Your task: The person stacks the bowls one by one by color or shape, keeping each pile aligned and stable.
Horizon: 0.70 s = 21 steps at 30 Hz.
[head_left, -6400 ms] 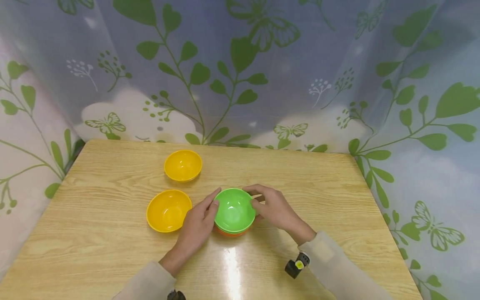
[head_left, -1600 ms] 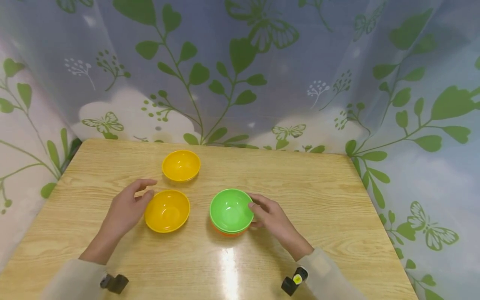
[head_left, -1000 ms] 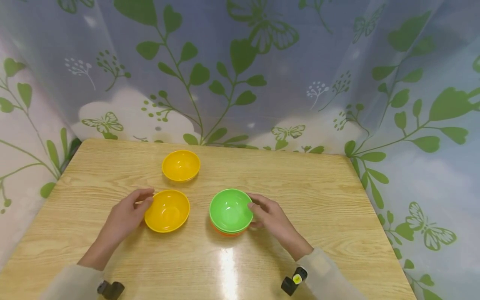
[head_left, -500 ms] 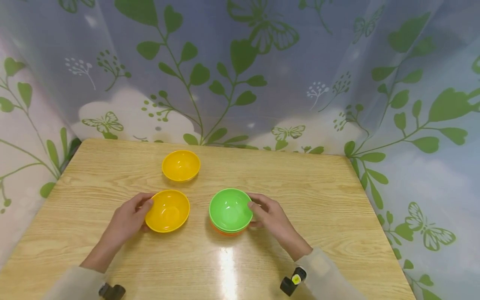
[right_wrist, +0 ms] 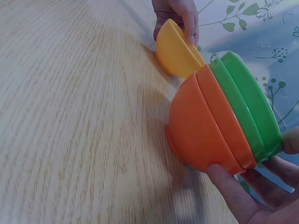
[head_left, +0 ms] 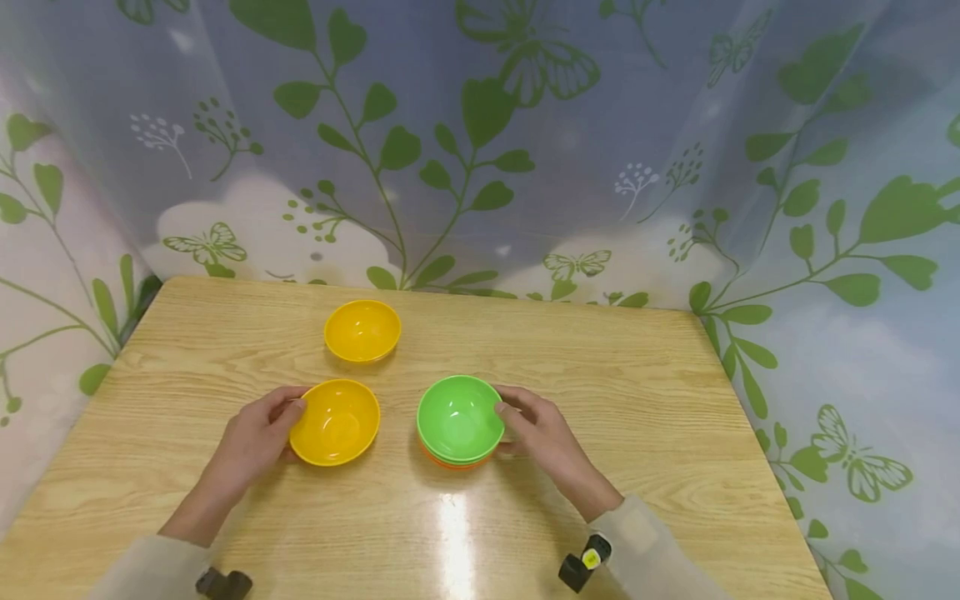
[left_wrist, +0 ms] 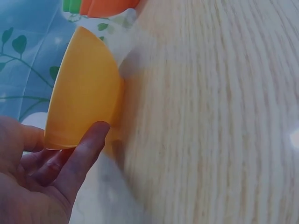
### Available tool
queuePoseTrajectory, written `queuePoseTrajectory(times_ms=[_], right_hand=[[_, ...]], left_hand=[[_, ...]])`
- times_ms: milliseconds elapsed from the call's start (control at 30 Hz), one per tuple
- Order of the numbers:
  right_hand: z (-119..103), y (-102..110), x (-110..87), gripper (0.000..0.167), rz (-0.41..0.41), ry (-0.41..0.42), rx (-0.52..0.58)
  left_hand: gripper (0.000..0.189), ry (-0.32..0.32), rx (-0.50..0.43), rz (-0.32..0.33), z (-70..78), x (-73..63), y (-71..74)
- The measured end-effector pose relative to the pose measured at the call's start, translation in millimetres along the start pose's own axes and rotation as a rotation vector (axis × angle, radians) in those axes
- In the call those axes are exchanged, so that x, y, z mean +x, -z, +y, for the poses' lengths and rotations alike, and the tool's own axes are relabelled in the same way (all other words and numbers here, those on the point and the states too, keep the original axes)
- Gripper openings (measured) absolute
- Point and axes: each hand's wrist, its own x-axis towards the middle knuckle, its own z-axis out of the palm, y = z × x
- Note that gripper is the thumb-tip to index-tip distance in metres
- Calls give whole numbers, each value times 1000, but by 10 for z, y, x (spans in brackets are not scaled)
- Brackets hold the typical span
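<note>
My left hand (head_left: 257, 431) pinches the left rim of the nearer yellow bowl (head_left: 335, 423), thumb at the edge and fingers against its outer side. The left wrist view shows this bowl (left_wrist: 86, 88) side-on over the wood. My right hand (head_left: 542, 433) grips a stack of nested bowls at its right side. Green bowls (head_left: 460, 419) lie on top in that stack, and an orange rim peeks out beneath. In the right wrist view two orange bowls (right_wrist: 196, 122) sit under two green bowls (right_wrist: 250, 100), with a fingertip against the lower orange one.
A second yellow bowl (head_left: 363, 331) stands farther back on the wooden table (head_left: 585, 367), behind the nearer one. A patterned curtain (head_left: 570, 167) hangs along the table's back edge. Both wrists carry small black cameras (head_left: 585, 563).
My left hand has left the stack, moved left to the nearer yellow bowl and taken its rim. My right hand keeps hold of the stack, which has shifted slightly left.
</note>
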Motion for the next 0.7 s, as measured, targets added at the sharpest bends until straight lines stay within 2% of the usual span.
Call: queuePoseTrajectory(times_ms=[233, 467, 700], right_hand=[[2, 3, 0, 46, 0, -3, -4], [3, 2, 0, 46, 6, -7, -6], [-3, 3, 0, 46, 8, -11, -9]], left_hand=[[54, -19, 45, 24, 78, 4, 38], [54, -31, 52, 24, 184, -6, 57], [53, -75, 31, 22, 253, 3, 66]])
